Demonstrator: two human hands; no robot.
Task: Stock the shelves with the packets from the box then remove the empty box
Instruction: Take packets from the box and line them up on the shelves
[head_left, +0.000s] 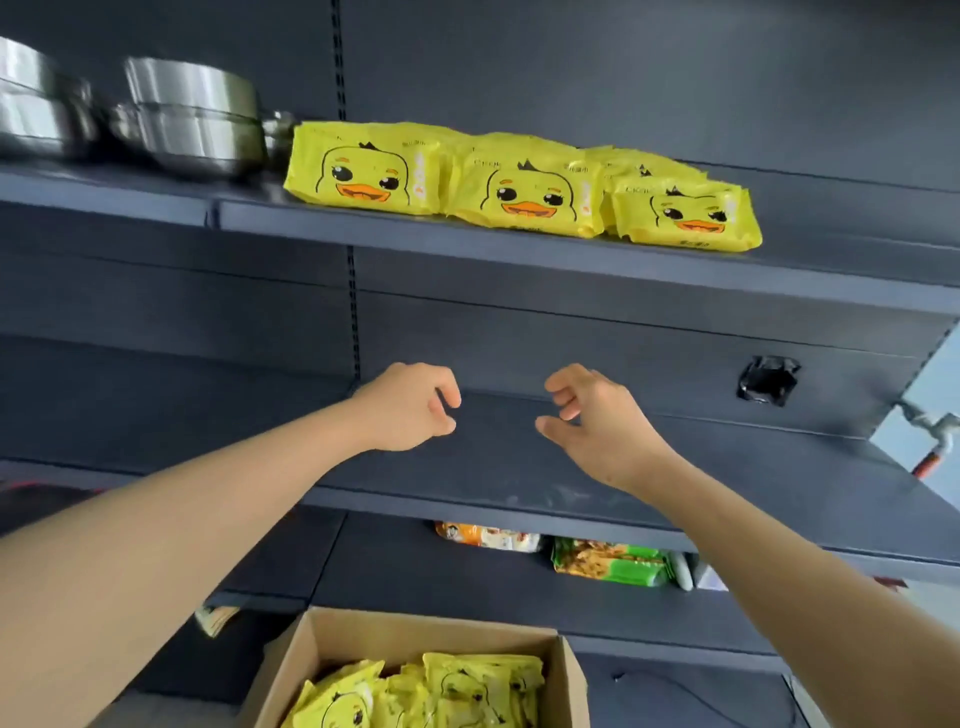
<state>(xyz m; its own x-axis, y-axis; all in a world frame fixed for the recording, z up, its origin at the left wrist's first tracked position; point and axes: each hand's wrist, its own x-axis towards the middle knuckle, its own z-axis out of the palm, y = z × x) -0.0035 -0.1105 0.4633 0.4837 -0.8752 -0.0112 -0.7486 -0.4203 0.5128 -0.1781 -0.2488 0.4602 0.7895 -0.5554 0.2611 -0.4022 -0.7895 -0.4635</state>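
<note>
Reaching forward over a bare dark grey metal middle shelf, two bare hands hang in the air with nothing in them. The left hand and the right hand face each other just above that shelf, fingers loosely curled and relaxed, gripping nothing. One level above the middle shelf, a row of bright yellow plastic packets printed with a cartoon duck face lies flat on the upper shelf, beside stacked shiny steel pans. Below and in front of the middle shelf, an open brown cardboard box holds more yellow duck packets in a loose heap, so stocking is likely unfinished. Judging ahead, the slippery packets could slide from a hurried grip, or the rightmost stocked packet, near the upper shelf's front edge, could be knocked down.
</note>
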